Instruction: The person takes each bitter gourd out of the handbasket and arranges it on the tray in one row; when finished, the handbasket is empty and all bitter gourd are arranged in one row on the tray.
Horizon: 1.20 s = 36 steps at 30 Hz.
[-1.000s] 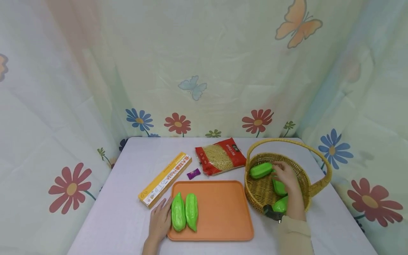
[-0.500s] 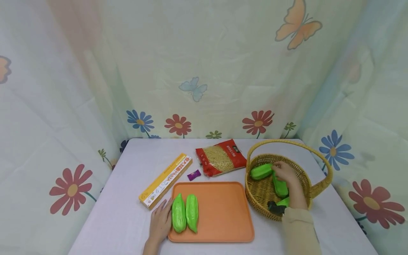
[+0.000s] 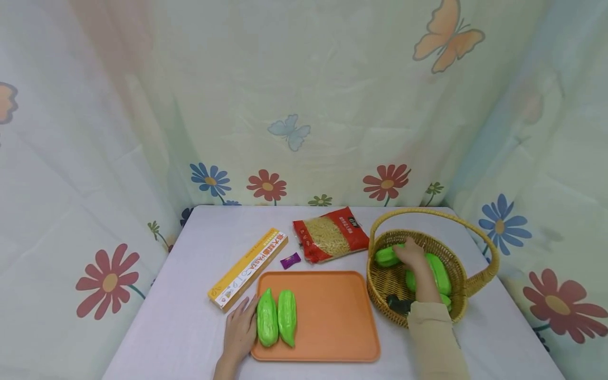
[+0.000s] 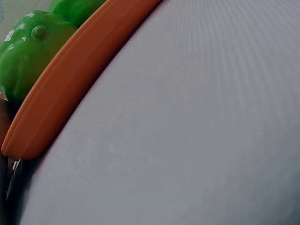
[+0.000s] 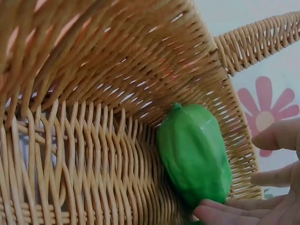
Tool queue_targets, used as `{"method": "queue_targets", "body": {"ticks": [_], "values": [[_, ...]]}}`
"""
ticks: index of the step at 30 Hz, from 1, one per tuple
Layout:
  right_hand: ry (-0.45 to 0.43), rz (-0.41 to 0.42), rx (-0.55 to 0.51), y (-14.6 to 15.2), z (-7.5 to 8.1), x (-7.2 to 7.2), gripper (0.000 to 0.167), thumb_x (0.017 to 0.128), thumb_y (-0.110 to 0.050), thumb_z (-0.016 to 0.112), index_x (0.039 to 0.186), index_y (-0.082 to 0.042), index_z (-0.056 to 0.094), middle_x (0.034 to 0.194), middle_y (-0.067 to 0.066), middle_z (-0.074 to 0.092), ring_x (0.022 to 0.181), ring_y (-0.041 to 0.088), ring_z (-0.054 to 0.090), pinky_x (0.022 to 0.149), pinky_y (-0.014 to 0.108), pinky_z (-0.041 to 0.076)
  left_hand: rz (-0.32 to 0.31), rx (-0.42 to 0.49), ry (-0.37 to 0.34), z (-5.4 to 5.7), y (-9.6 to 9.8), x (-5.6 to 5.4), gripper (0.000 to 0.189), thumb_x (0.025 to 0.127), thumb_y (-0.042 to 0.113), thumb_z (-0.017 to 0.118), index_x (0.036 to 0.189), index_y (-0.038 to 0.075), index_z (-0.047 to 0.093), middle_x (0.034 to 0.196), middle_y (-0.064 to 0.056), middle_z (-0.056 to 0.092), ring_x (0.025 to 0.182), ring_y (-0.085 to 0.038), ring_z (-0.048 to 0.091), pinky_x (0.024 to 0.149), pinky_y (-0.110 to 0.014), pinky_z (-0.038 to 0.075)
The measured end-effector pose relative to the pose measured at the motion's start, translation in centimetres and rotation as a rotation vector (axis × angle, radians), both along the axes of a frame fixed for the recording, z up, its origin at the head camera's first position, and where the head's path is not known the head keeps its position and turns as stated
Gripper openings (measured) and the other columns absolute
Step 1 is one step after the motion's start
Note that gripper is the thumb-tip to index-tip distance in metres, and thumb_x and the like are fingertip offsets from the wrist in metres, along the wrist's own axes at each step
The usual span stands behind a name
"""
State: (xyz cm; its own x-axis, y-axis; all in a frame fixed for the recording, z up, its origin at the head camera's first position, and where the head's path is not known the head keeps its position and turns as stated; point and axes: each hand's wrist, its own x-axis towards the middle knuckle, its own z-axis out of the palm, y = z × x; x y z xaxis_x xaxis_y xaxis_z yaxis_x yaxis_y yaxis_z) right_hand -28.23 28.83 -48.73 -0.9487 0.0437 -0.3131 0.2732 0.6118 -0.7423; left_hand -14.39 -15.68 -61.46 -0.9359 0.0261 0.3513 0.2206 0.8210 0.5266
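Observation:
In the head view my left hand rests at the left edge of the orange tray, fingers extended beside its rim. Two glossy green gourds lie side by side at that end of the tray. My right hand reaches into the wicker basket, over the far-left green gourd. In the right wrist view its fingers are spread, and one fingertip meets the lower end of this ridged gourd. Other green gourds lie under and beside my right forearm, partly hidden.
A yellow-and-white pasta box lies left of the tray. Behind the tray are a small purple packet and a red bag of pasta. The basket's tall handle arches over its opening. A patterned curtain surrounds the table.
My right hand has shifted slightly left, onto the far-left gourd, and the forearm has swung left, uncovering more of the gourds at the basket's right. My left hand stays in place.

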Motion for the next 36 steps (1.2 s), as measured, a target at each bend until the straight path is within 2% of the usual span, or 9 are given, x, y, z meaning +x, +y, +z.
{"method": "queue_targets", "body": {"ticks": [3, 7, 11, 13, 17, 20, 24, 28, 36], "values": [[0.007, -0.018, 0.039, -0.1, -0.1, -0.3, 0.069, 0.097, -0.024, 0.035, 0.138, 0.015, -0.004, 0.136, 0.045, 0.007, 0.115, 0.053, 0.036, 0.077, 0.046, 0.051, -0.002, 0.001, -0.016, 0.0, 0.0, 0.0, 0.040, 0.092, 0.011, 0.049, 0.132, 0.012, 0.050, 0.134, -0.003, 0.049, 0.126, -0.028, 0.039, 0.098, -0.049, 0.027], [0.001, -0.028, 0.131, 0.0, -0.2, -0.5, 0.071, 0.095, -0.026, 0.036, 0.135, 0.021, 0.000, 0.131, 0.049, 0.016, 0.093, 0.046, 0.056, 0.064, 0.039, 0.054, 0.000, 0.003, -0.039, 0.0, 0.0, 0.0, 0.040, 0.093, 0.012, 0.048, 0.132, 0.013, 0.049, 0.135, -0.003, 0.048, 0.127, -0.027, 0.038, 0.099, -0.049, 0.026], [-0.010, -0.030, 0.130, -0.1, -0.4, -0.8, 0.075, 0.096, -0.030, 0.037, 0.135, 0.020, -0.002, 0.131, 0.049, 0.014, 0.089, 0.045, 0.056, 0.064, 0.040, 0.054, 0.001, 0.005, -0.039, 0.1, -0.1, 0.0, 0.040, 0.092, 0.013, 0.048, 0.132, 0.013, 0.049, 0.135, -0.003, 0.048, 0.127, -0.027, 0.038, 0.099, -0.048, 0.026], [-0.008, -0.027, 0.130, -0.2, -0.6, -0.8, 0.076, 0.096, -0.031, 0.038, 0.135, 0.020, -0.001, 0.127, 0.048, 0.023, 0.085, 0.043, 0.057, 0.064, 0.041, 0.054, 0.002, 0.008, -0.035, 0.1, -0.1, 0.0, 0.040, 0.092, 0.013, 0.048, 0.132, 0.013, 0.050, 0.134, -0.003, 0.049, 0.127, -0.027, 0.038, 0.099, -0.048, 0.027], [0.011, -0.035, 0.160, -0.4, -0.9, -0.8, 0.067, 0.096, -0.029, 0.041, 0.132, 0.021, 0.016, 0.096, 0.037, 0.048, 0.064, 0.032, 0.059, 0.059, 0.041, 0.053, 0.005, -0.003, -0.030, 0.2, 0.0, 0.0, 0.039, 0.093, 0.013, 0.048, 0.132, 0.013, 0.050, 0.134, -0.003, 0.049, 0.126, -0.028, 0.039, 0.099, -0.048, 0.027], [0.006, -0.042, 0.150, -0.6, -0.9, -0.7, 0.068, 0.094, -0.029, 0.043, 0.130, 0.022, 0.016, 0.092, 0.035, 0.047, 0.061, 0.029, 0.058, 0.059, 0.041, 0.054, 0.007, -0.010, -0.030, 0.1, 0.0, 0.0, 0.039, 0.093, 0.013, 0.048, 0.132, 0.012, 0.050, 0.134, -0.003, 0.049, 0.126, -0.028, 0.038, 0.099, -0.049, 0.027], [-0.032, -0.043, 0.118, -0.7, -0.9, -0.8, 0.082, 0.092, -0.035, 0.045, 0.135, 0.021, 0.002, 0.121, 0.050, 0.024, 0.083, 0.044, 0.057, 0.061, 0.040, 0.054, 0.007, -0.009, -0.027, 0.1, 0.0, 0.0, 0.039, 0.092, 0.012, 0.048, 0.132, 0.012, 0.050, 0.134, -0.003, 0.049, 0.126, -0.028, 0.038, 0.099, -0.049, 0.027], [-0.058, -0.032, 0.082, -0.7, -1.0, -1.1, 0.087, 0.092, -0.039, 0.045, 0.138, 0.016, -0.003, 0.132, 0.050, -0.001, 0.111, 0.057, 0.033, 0.067, 0.042, 0.054, 0.011, -0.004, -0.019, 0.1, 0.1, 0.0, 0.039, 0.092, 0.012, 0.048, 0.131, 0.012, 0.051, 0.133, -0.003, 0.050, 0.126, -0.027, 0.039, 0.098, -0.048, 0.028], [-0.065, 0.151, -0.013, -1.3, -1.8, -0.9, 0.067, 0.093, -0.031, 0.049, 0.139, 0.007, 0.020, 0.135, 0.037, 0.023, 0.115, 0.050, 0.037, 0.078, 0.051, 0.048, 0.011, 0.002, -0.029, 0.1, 0.1, 0.0, 0.039, 0.093, 0.012, 0.047, 0.131, 0.013, 0.051, 0.134, -0.003, 0.049, 0.127, -0.027, 0.038, 0.099, -0.048, 0.027]]}}
